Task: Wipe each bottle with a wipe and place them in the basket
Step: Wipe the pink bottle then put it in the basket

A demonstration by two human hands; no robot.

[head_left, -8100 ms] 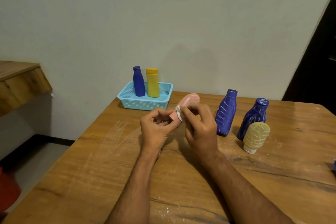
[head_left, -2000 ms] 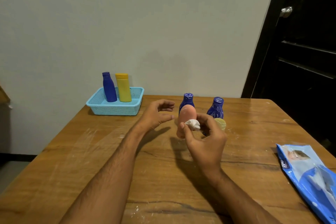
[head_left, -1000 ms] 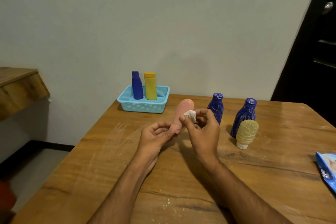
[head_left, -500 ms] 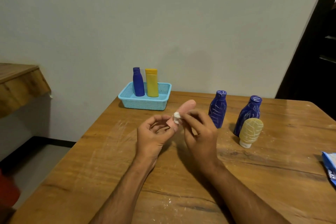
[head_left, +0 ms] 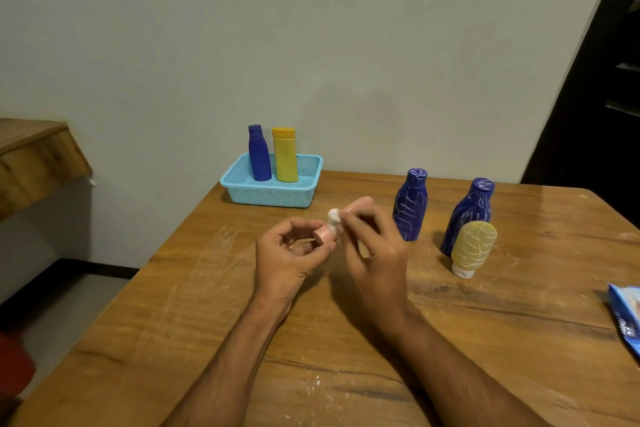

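Head view: light blue mesh plastic basket [head_left: 273, 191] sits at the table's [head_left: 214, 305] far edge. Left hand [head_left: 289, 256] pinches the pink plastic bottle's [head_left: 353, 210] cap end; right hand [head_left: 372, 253] pinches a balled white wipe [head_left: 333, 215] against it. I'd rotate the bottle so every side gets rubbed.

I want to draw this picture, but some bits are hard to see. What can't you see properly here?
All in the head view:
- Pink bottle: its middle is hidden behind the right hand and the white wipe.
- Left hand: grips the bottle's near end, covering part of it.
- Blue packet: cut off by the right edge; its print is too small to read.
- Red thing: blurred, cut off by the left edge.
- Right-hand blue bottle: its bottom is hidden behind the cream bottle.
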